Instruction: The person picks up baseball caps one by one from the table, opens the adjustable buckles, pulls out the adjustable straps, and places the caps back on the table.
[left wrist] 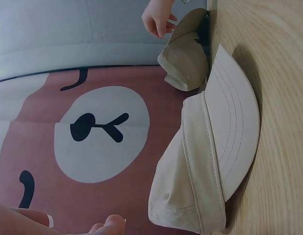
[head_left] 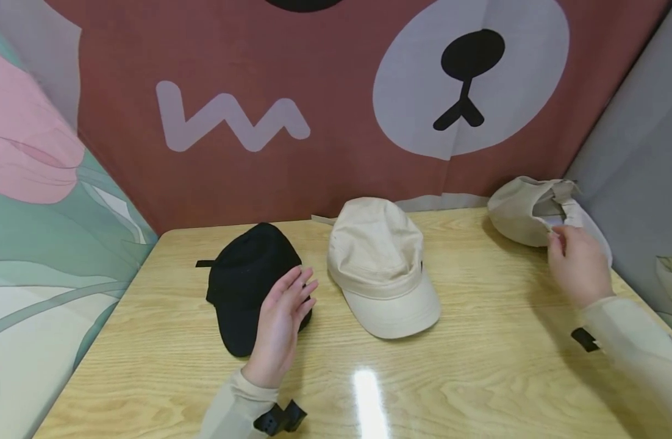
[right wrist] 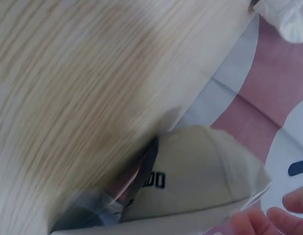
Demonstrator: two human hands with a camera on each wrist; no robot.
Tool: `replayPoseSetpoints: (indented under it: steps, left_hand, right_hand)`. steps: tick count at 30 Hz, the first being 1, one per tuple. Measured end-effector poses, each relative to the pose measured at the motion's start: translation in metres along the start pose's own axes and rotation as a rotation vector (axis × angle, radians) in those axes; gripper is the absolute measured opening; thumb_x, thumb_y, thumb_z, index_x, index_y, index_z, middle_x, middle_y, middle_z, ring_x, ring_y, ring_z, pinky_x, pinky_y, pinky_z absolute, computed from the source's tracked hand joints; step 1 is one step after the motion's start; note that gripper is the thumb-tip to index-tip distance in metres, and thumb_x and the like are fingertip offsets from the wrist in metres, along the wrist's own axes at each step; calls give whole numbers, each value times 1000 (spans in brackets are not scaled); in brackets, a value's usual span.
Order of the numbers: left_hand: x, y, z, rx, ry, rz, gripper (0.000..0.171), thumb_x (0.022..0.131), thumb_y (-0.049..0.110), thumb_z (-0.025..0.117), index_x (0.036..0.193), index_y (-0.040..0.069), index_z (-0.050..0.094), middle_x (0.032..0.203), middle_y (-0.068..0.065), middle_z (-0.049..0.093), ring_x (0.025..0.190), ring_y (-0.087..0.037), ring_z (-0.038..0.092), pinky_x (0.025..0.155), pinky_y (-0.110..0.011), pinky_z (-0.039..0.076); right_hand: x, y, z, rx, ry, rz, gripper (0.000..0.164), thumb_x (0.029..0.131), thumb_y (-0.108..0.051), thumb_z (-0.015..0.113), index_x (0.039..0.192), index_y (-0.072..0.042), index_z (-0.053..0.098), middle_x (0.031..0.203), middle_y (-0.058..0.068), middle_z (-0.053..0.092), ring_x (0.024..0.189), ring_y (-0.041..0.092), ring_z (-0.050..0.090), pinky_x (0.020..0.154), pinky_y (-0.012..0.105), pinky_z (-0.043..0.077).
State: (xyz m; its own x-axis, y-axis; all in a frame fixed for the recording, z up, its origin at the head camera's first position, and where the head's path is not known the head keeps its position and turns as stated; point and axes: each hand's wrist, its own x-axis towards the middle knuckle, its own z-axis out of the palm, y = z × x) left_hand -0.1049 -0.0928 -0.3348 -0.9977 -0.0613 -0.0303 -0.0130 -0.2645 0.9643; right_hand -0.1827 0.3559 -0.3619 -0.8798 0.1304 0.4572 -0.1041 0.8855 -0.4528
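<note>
Near black cap (head_left: 245, 268), left fingers (head_left: 285, 284) straight, loose; at rightmost cap (head_left: 514, 213), right fingers (head_left: 557, 250) bent, grip unclear.

1. Left hand (head_left: 281, 323): fingers extended, slightly spread, palm turned toward the person's right.
2. Right hand (head_left: 580, 265): well apart from the left, fingers loosely bent (thumb visible).
3. Both forearms (head_left: 635, 347) reach forward.

Pale wood-grain surface (head_left: 468, 378) sits under the left grip (head_left: 281, 323) and the right grip (head_left: 580, 265), with a bright light streak (head_left: 371, 402) glaring off it, right of the left grip and closer in. Beyond them both there's a reddish-brown backdrop (head_left: 248, 189) with a cartoon bear muzzle (head_left: 471, 67) and a whitish zigzag (head_left: 224, 107). Way left of the left grip: a pink-and-green floral-print panel (head_left: 28, 244). Right of the right grip: a mostly plain grey panel (head_left: 643, 152), kinda angled.
</note>
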Motion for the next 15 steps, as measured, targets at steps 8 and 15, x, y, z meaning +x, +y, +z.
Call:
replayPoseSetpoints:
  steps: [8, 15]
  left_hand:
    - [0, -2, -1, -4, 11, -23, 44, 104, 11, 37, 144, -6, 34, 144, -21, 44, 124, -24, 51, 92, -23, 46]
    - [-1, -6, 0, -2, 9, -34, 44, 103, 9, 37, 144, -7, 33, 144, -22, 44, 123, -23, 52, 94, -24, 45]
  right_hand:
    - [8, 21, -10, -36, -76, 176, 37, 100, -15, 44, 116, 19, 49, 96, 34, 51, 82, 48, 50, 64, 52, 38]
    - [15, 58, -14, -76, -224, 271, 52, 100, -24, 45, 118, 24, 41, 110, 46, 44, 97, 60, 45, 80, 64, 38]
